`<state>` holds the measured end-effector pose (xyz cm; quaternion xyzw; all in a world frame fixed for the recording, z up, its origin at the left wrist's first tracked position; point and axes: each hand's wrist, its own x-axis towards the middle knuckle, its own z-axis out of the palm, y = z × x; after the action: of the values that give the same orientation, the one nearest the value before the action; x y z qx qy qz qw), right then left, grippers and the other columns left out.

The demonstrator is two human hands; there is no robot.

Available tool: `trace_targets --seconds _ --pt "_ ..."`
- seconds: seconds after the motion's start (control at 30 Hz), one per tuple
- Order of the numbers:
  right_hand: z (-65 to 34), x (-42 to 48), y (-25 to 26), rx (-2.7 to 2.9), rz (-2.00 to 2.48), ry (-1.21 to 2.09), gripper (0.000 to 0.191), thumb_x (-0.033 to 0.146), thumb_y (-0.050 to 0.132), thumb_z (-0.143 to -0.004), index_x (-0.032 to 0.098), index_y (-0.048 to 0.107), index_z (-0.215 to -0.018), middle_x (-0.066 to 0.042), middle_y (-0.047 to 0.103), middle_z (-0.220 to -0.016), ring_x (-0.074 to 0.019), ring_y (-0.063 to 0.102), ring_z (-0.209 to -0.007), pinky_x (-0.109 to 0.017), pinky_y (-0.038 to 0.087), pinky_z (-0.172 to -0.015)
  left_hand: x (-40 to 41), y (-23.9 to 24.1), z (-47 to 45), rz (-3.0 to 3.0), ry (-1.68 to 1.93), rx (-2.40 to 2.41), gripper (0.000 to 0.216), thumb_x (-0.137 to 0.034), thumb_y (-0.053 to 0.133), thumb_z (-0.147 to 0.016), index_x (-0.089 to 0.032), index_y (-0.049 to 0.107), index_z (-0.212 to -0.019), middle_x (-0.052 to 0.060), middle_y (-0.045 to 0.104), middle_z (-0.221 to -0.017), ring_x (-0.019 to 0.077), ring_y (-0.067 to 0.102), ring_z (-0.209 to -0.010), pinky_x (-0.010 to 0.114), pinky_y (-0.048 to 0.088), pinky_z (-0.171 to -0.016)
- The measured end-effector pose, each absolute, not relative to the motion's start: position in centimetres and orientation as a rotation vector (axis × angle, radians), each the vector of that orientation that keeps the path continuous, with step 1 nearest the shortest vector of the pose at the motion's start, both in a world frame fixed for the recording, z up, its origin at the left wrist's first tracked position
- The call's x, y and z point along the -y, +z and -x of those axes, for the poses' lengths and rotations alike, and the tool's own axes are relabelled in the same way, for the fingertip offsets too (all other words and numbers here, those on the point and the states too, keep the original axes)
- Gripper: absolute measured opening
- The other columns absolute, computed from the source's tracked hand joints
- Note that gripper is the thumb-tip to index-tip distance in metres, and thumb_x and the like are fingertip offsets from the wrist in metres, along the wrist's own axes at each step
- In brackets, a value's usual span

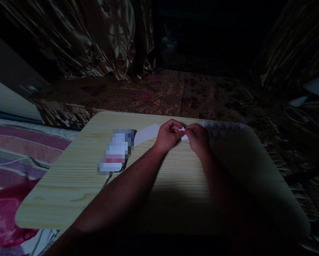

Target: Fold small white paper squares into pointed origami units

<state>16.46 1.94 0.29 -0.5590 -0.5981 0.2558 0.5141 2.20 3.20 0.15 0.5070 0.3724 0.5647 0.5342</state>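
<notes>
Both of my hands meet over the far part of the wooden table (180, 177). Between their fingertips is a small folded piece of white paper (185, 136). My left hand (169, 134) pinches its left side, thumb and fingers closed. From the right, my right hand (198, 138) grips the same paper, its fingers bent and partly hidden. Flat white paper (148, 134) lies just left of my left hand. Beyond my right hand, several small folded pale paper pieces (220, 125) sit in rows along the back edge; dim light blurs their exact shape.
A phone (118, 151) with a blurred screen lies on the table's left, a cable (105, 182) running from its near end. Left of the table is a striped bedspread (20, 153) with a red cloth (10, 213). Patterned curtains (116, 39) hang behind; a white lamp (318, 85) stands far right.
</notes>
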Motion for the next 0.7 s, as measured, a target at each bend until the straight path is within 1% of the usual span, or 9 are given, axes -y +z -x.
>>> trace_targets --seconds 0.17,0.37,0.6,0.7 --pt "-16.39 -1.95 0.22 1.415 1.345 0.622 0.018 0.036 0.062 -0.080 0.020 0.068 -0.076 -0.001 0.069 -0.069 -0.0169 0.062 -0.066 -0.029 0.046 -0.062 -3.19 0.00 -2.13 -1.202 1.366 -0.903 0.026 -0.023 0.083 -0.064 -0.016 0.066 -0.082 -0.002 0.065 -0.067 0.0076 0.052 -0.054 0.021 0.039 -0.052" --pt "-16.36 -1.96 0.14 1.419 1.333 0.622 0.018 0.037 0.062 -0.080 0.020 0.068 -0.078 -0.001 0.070 -0.071 -0.0174 0.063 -0.067 -0.029 0.046 -0.063 -3.33 -0.15 -2.11 -1.222 1.352 -0.878 0.025 -0.022 0.083 -0.063 -0.016 0.067 -0.081 -0.001 0.066 -0.068 0.0083 0.055 -0.057 0.021 0.042 -0.055" --pt "-16.61 -1.85 0.54 1.461 1.371 0.609 0.015 0.035 0.061 -0.079 0.021 0.066 -0.076 -0.001 0.068 -0.068 -0.0174 0.061 -0.065 -0.028 0.045 -0.061 -3.16 0.11 -2.27 -1.236 1.326 -0.867 0.026 -0.023 0.084 -0.061 -0.015 0.067 -0.079 -0.001 0.067 -0.067 0.0085 0.055 -0.058 0.021 0.043 -0.056" --pt "-16.61 -1.92 0.46 1.454 1.366 0.605 0.016 0.036 0.062 -0.079 0.021 0.067 -0.077 -0.001 0.069 -0.070 -0.0177 0.062 -0.067 -0.029 0.046 -0.063 -3.16 0.10 -2.23 -1.239 1.333 -0.872 0.026 -0.023 0.083 -0.061 -0.015 0.067 -0.080 -0.001 0.067 -0.067 0.0086 0.056 -0.058 0.021 0.043 -0.056"
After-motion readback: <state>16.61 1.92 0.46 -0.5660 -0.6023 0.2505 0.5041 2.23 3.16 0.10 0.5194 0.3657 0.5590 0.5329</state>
